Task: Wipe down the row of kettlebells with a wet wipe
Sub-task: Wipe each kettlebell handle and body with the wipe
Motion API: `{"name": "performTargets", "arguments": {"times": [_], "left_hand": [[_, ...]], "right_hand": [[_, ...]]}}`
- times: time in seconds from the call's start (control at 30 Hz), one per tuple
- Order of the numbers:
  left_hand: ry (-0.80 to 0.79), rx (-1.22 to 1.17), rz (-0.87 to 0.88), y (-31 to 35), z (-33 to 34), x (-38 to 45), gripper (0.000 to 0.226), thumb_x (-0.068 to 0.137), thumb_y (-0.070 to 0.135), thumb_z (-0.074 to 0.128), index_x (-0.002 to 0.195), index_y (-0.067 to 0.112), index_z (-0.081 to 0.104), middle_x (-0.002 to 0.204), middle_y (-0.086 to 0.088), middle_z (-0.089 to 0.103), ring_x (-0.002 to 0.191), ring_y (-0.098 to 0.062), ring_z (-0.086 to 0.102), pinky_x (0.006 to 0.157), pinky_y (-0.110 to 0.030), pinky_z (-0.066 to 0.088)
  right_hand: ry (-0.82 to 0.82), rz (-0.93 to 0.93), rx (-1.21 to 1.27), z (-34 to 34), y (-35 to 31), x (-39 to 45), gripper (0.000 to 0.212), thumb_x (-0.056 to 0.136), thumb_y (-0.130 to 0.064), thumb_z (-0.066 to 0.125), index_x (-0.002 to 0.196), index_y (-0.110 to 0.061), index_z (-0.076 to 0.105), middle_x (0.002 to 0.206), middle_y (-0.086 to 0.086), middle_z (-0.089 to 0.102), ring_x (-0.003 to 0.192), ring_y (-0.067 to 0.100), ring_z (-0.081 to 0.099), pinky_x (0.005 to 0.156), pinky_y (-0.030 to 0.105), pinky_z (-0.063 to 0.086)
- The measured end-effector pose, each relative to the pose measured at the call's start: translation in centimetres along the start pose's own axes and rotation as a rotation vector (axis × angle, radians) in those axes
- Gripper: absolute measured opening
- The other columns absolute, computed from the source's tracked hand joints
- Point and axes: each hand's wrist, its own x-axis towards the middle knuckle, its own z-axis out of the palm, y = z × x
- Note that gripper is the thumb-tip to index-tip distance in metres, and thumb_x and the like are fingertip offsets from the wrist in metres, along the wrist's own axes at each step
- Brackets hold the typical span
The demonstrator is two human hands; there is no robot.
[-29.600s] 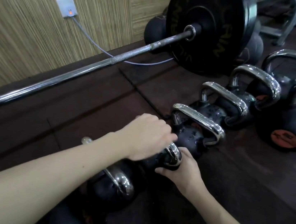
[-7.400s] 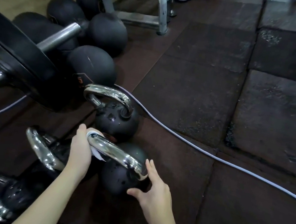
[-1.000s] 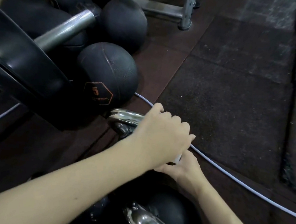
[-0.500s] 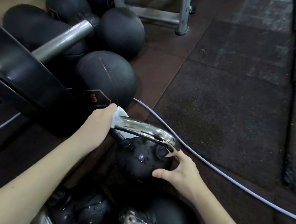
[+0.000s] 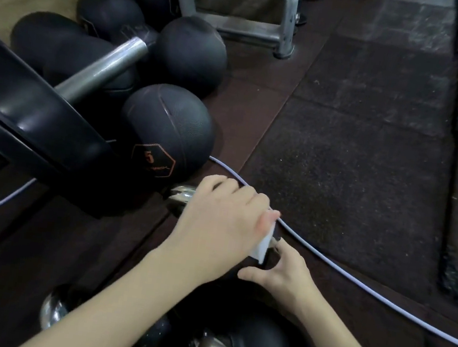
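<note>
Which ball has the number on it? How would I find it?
Start at the big black weight plate on the left. Right beside it, toward the person's hands, sits a dark round ball, the nearest ball of the cluster. Only this one shows an orange hexagon badge with a 5 inside; the other balls behind it show no such number.

Left hand presses wet wipe on kettlebell handle; right hand steadies.

One mark reads clearly: an orange numeral "5" inside an orange hexagon outline, printed low on the front of the nearest black medicine ball. A line of small orange lettering sits under the numeral, perhaps a brand name, too blurred to make out.
</note>
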Motion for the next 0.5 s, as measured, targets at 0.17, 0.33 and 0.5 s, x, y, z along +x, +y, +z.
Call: {"name": "performTargets", "arguments": {"times": [0.17,0.33,0.5], "left_hand": [[-0.231,-0.030,-0.189,-5.4,-0.8,-2.2,0.027,0.096,0.031,0.038,0.101,0.027,0.064,0.086,0.010,0.051,0.080,-0.027,0.055,0.070,-0.038,0.038],[-0.218,-0.607,-0.727,-8.0,-1.0,-3.5,0.055,0.104,0.041,0.024,0.077,0.021,0.068,0.087,0.008,0.074,0.092,-0.018,0.068,0.088,-0.050,0.052],[-0.403,-0.038,-0.342,-3.9,-0.2,-0.6,0.014,0.070,0.043,0.064,0.071,0.031,0.057,0.063,0.008,0.049,0.068,-0.018,0.054,0.071,-0.036,0.049]], "right_hand": [[0.033,-0.029,-0.022,0.2,0.5,0.1,0.091,0.050,-0.045,0.099,0.132,-0.032,0.061,0.111,-0.033,0.069,0.109,-0.019,0.056,0.087,-0.001,0.036],[0.022,0.002,-0.037,-0.1,-0.3,0.0,0.098,0.047,-0.053,0.095,0.136,-0.040,0.056,0.121,-0.024,0.069,0.113,-0.010,0.059,0.103,0.022,0.044],[0.025,-0.003,-0.035,-0.1,-0.4,-0.1,0.102,0.046,-0.047,0.099,0.138,-0.044,0.057,0.115,-0.035,0.068,0.113,-0.015,0.057,0.104,0.013,0.042]]}}
